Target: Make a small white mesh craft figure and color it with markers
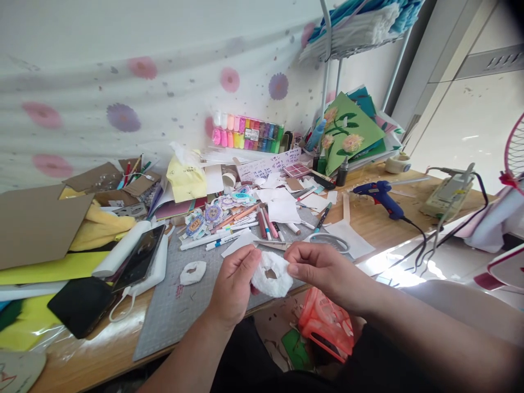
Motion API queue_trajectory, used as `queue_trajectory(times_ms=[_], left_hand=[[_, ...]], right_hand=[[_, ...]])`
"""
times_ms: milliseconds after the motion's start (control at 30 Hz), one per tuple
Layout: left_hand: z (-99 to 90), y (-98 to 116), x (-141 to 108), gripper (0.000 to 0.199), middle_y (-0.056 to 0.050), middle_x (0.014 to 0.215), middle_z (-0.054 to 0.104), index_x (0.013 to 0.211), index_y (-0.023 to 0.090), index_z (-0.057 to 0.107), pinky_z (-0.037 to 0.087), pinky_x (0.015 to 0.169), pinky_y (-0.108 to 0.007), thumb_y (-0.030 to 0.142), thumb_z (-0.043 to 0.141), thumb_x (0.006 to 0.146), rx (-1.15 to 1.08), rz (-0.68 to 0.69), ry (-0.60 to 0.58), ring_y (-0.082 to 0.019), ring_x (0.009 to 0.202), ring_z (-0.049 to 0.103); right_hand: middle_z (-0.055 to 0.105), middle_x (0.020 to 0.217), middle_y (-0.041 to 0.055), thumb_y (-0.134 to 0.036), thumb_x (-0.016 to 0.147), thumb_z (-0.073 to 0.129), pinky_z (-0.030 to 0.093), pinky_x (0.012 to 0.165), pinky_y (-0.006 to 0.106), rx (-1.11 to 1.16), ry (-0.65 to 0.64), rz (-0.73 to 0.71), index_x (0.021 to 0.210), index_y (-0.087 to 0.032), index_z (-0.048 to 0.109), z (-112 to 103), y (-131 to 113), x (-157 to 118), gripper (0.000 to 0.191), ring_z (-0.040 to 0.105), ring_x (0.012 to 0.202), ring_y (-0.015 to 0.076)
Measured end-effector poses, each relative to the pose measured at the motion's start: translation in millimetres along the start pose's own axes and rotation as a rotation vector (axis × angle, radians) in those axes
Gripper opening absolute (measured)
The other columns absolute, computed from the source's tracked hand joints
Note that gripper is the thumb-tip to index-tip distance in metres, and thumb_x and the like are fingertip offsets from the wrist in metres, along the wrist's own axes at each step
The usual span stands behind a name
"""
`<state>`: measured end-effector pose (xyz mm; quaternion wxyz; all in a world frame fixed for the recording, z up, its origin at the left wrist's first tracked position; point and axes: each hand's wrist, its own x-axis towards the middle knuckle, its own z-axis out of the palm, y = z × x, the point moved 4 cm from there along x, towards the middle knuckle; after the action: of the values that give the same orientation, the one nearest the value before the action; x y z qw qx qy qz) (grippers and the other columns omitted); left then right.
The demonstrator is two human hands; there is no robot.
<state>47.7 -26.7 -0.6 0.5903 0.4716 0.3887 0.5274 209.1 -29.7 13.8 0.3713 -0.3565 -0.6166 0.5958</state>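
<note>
A white fluffy ring (281,280) with a hole in its middle is held up just over the front edge of the desk. My left hand (235,281) pinches its left side between thumb and fingers. On the other side, my right hand (317,267) grips its right edge with thumb and forefinger. A second white fluffy ring (192,273) lies flat on the grey cutting mat (164,311), left of my left hand. Behind the held ring, a pair of scissors (272,245) lies partly hidden by my hands.
Pens (229,240), paper scraps and stickers cover the mat's back. A blue glue gun (380,197) lies at the right with its cord trailing. A phone (141,256) rests at the left. Below the desk edge stands an orange basket (327,322).
</note>
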Motion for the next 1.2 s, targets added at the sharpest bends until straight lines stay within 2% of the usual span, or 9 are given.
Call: queue_trajectory(times_ms=[100, 233, 367, 500, 600, 733, 867, 1000, 1200], left_hand=[[-3.4, 1, -1, 0.032, 0.006, 0.048, 0.042, 0.057, 0.015, 0.053, 0.028, 0.034, -0.017, 0.032, 0.066, 0.081, 0.045, -0.008, 0.035, -0.006, 0.04, 0.037], [-4.4, 6, -4, 0.031, 0.004, 0.048, 0.049, 0.058, 0.015, 0.058, 0.036, 0.034, -0.018, 0.034, 0.066, 0.081, 0.014, -0.007, 0.049, -0.009, 0.041, 0.044], [-4.7, 12, -9, 0.03, -0.001, 0.063, 0.06, 0.078, 0.015, 0.067, 0.048, 0.041, -0.024, 0.043, 0.059, 0.084, -0.092, -0.021, 0.016, -0.014, 0.052, 0.054], [-8.5, 13, -13, 0.02, -0.001, 0.071, 0.064, 0.086, 0.016, 0.067, 0.054, 0.049, -0.028, 0.035, 0.06, 0.085, -0.177, -0.026, -0.005, -0.015, 0.06, 0.058], [-10.1, 11, -14, 0.021, -0.005, 0.084, 0.068, 0.092, 0.016, 0.067, 0.057, 0.057, -0.032, 0.036, 0.06, 0.085, -0.23, -0.063, -0.044, -0.02, 0.071, 0.065], [-6.2, 9, -15, 0.028, -0.007, 0.096, 0.071, 0.099, 0.018, 0.065, 0.058, 0.066, -0.034, 0.041, 0.062, 0.083, -0.353, -0.148, -0.187, -0.025, 0.081, 0.07], [-3.6, 16, -15, 0.029, -0.006, 0.098, 0.071, 0.101, 0.018, 0.064, 0.057, 0.067, -0.028, 0.039, 0.066, 0.081, -0.426, -0.135, -0.271, -0.023, 0.086, 0.069], [-3.5, 20, -14, 0.036, -0.006, 0.1, 0.07, 0.111, 0.021, 0.061, 0.056, 0.07, -0.027, 0.04, 0.066, 0.081, -0.48, -0.138, -0.269, -0.022, 0.089, 0.068], [-5.3, 16, -11, 0.037, -0.005, 0.105, 0.069, 0.111, 0.021, 0.064, 0.056, 0.071, -0.027, 0.035, 0.071, 0.078, -0.528, -0.109, -0.257, -0.02, 0.089, 0.066]], right_hand=[[0.045, 0.067, -0.0026, -0.043, 0.081, 0.06, 0.032, 0.06, 0.025, -0.032, 0.013, 0.019, 0.073, -0.018, 0.053, 1, 1, 1, 0.027, 0.039, 0.064, 0.0129], [0.045, 0.066, -0.0027, -0.04, 0.082, 0.059, 0.032, 0.059, 0.025, -0.111, 0.036, -0.006, 0.072, -0.019, 0.053, 1, -3, 5, 0.024, 0.041, 0.063, 0.0131], [0.053, 0.074, 0.0007, -0.03, 0.085, 0.056, 0.038, 0.066, 0.027, -0.275, 0.086, -0.141, 0.072, -0.018, 0.057, 3, -12, 12, 0.018, 0.049, 0.072, 0.0152], [0.057, 0.08, 0.0031, -0.023, 0.086, 0.055, 0.041, 0.073, 0.029, -0.421, 0.139, -0.267, 0.072, -0.018, 0.058, 6, -20, 15, 0.015, 0.054, 0.078, 0.0169], [0.057, 0.081, 0.0033, -0.021, 0.086, 0.055, 0.042, 0.074, 0.029, -0.454, 0.159, -0.313, 0.072, -0.018, 0.058, 8, -22, 14, 0.015, 0.055, 0.079, 0.0168], [0.058, 0.082, 0.0034, -0.021, 0.087, 0.055, 0.042, 0.076, 0.03, -0.443, 0.186, -0.342, 0.071, -0.018, 0.059, 9, -22, 13, 0.016, 0.056, 0.079, 0.0167], [0.058, 0.08, 0.0031, -0.019, 0.084, 0.059, 0.042, 0.074, 0.031, -0.399, 0.238, -0.362, 0.074, -0.018, 0.061, 8, -25, 15, 0.01, 0.056, 0.077, 0.0166], [0.059, 0.084, 0.0043, -0.022, 0.083, 0.06, 0.044, 0.079, 0.034, -0.278, 0.221, -0.37, 0.081, -0.019, 0.067, 10, -27, 19, 0.007, 0.058, 0.083, 0.0185], [0.056, 0.091, 0.0044, -0.025, 0.074, 0.067, 0.049, 0.074, 0.033, -0.074, 0.22, -0.222, 0.075, -0.019, 0.068, 13, -18, 26, 0.006, 0.058, 0.082, 0.0183]])
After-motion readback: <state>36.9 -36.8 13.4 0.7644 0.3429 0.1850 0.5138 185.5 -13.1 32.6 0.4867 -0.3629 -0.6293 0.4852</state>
